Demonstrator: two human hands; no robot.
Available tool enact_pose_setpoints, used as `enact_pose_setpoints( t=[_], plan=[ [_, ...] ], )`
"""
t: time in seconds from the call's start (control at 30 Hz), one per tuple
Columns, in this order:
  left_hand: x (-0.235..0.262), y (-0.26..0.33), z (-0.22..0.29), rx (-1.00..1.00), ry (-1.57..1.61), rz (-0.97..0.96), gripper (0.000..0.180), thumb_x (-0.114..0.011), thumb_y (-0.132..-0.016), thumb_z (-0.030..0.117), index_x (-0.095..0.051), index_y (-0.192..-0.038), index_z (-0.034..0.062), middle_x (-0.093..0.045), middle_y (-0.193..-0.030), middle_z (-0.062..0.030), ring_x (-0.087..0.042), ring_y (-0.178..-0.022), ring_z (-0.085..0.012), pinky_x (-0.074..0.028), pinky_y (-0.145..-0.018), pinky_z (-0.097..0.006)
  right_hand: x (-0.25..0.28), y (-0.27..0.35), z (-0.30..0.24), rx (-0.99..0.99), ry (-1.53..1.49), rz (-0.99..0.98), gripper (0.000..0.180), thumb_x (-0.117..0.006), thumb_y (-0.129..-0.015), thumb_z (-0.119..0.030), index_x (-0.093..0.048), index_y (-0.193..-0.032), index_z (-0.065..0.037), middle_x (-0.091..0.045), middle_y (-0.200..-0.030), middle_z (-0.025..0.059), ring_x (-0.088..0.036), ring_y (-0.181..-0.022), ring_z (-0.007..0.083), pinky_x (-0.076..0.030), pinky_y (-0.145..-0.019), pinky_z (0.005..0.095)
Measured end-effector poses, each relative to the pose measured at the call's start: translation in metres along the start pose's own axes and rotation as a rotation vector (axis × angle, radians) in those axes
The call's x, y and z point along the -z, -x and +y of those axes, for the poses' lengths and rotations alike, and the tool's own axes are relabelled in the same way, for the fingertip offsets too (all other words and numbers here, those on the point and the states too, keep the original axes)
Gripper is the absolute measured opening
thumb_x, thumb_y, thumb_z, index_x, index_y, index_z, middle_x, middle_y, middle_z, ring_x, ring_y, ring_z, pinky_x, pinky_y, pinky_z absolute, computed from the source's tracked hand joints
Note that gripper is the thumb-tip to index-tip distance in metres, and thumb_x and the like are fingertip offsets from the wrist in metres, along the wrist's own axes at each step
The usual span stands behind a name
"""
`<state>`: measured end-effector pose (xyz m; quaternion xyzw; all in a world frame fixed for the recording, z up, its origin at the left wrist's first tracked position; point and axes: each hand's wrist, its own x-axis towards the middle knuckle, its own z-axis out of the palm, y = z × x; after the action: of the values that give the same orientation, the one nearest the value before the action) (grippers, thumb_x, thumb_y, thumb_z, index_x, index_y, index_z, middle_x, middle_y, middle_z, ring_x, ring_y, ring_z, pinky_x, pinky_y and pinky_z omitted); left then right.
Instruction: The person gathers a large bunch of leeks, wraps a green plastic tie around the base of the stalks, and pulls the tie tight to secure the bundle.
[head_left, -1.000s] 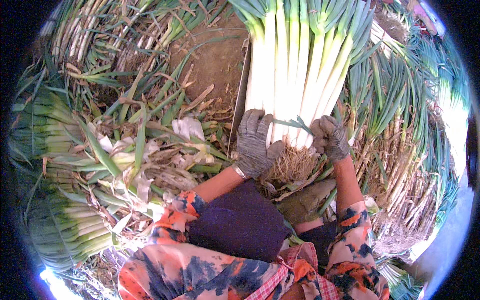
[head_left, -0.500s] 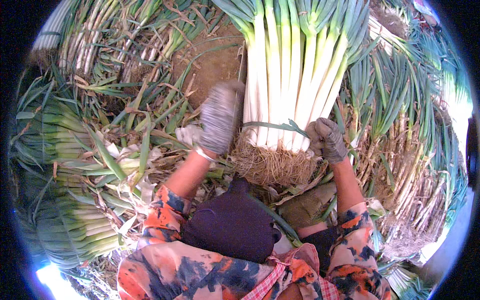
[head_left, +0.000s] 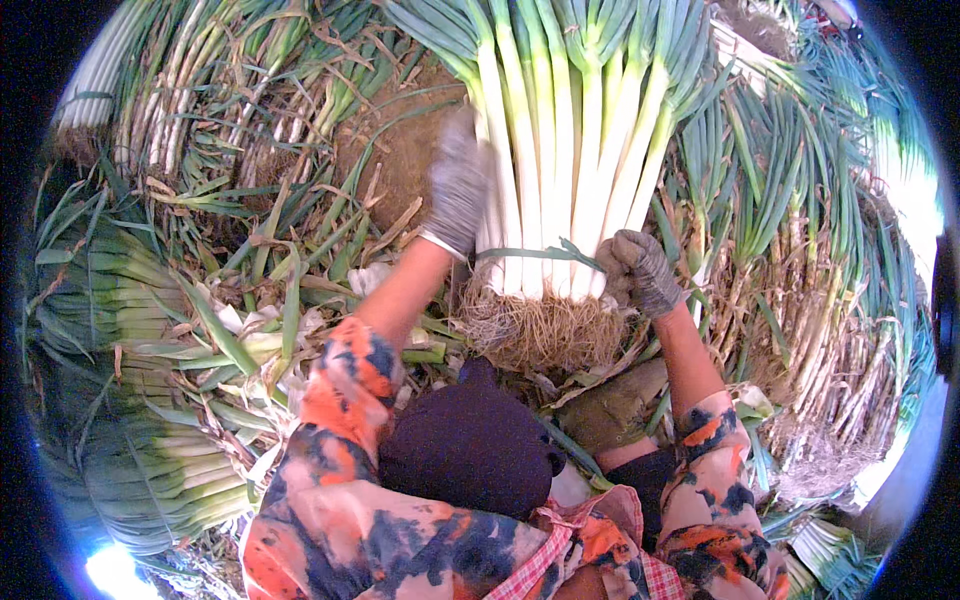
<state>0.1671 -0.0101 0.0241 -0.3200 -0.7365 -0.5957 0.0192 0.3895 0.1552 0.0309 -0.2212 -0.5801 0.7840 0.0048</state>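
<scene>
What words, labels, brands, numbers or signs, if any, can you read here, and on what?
None. The leek bundle, its green tie, the left glove, the right glove and the patterned sleeves show no readable text.
The pinkish patch at the top right is too small to tell.

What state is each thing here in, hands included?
Large onion bunch: stems side by side, roots on.
Green tie: stretched across the bunch above its roots; back hidden.
Left hand: gloved, blurred, at the bunch's left edge.
Right hand: gloved, curled shut at the tie's right end.
Leaf scraps: strewn loose.
</scene>
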Motion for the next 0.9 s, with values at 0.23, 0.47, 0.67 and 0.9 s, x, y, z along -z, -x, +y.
enact_pose_setpoints(
  t=[0.23,0.47,0.67,0.9],
  plan=[
    [-0.038,0.035,-0.003,-0.258,-0.473,-0.11,0.065,-0.052,-0.083,0.037,-0.031,-0.129,-0.0031,-0.03,-0.133,-0.0258,-0.025,-0.126,-0.0416,-0.018,-0.105,-0.048,-0.012,-0.002,-0.003,-0.108,0.044,0.01,0.043,-0.049,-0.086,-0.04,-0.047,-0.063,-0.004,-0.042,-0.05,0.001,-0.036,-0.034,0.0088,-0.027,-0.032,0.0209],
    [-0.018,0.043,-0.019,0.068,-0.145,-0.024,0.058,-0.05,-0.085,0.024,-0.028,-0.132,-0.0029,-0.031,-0.135,-0.0231,-0.026,-0.128,-0.0333,-0.019,-0.107,-0.037,-0.026,-0.007,-0.012,0.047,0.266,0.024,0.028,-0.054,-0.081,-0.028,-0.052,-0.066,-0.004,-0.046,-0.059,0.0004,-0.045,-0.052,0.0089,-0.037,-0.044,0.024],
    [-0.018,0.092,-0.012,0.802,0.3,-0.039,0.043,-0.03,-0.094,0.018,-0.032,-0.13,-0.0053,-0.038,-0.131,-0.0196,-0.036,-0.123,-0.0266,-0.026,-0.105,-0.032,-0.027,-0.001,-0.017,-0.064,0.071,0.03,0.028,-0.052,-0.081,-0.028,-0.05,-0.065,-0.006,-0.046,-0.059,0.0008,-0.04,-0.046,0.0069,-0.033,-0.04,0.0212],
    [-0.003,0.099,-0.045,0.626,0.02,-0.136,0.061,-0.047,-0.089,0.031,-0.026,-0.133,-0.0044,-0.04,-0.128,-0.0255,-0.04,-0.118,-0.0347,-0.03,-0.101,-0.038,-0.034,-0.01,-0.015,-0.04,0.023,-0.051,0.029,-0.056,-0.082,-0.031,-0.05,-0.068,-0.006,-0.046,-0.058,-0.0002,-0.042,-0.041,0.0077,-0.033,-0.034,0.0218]
  ],
)
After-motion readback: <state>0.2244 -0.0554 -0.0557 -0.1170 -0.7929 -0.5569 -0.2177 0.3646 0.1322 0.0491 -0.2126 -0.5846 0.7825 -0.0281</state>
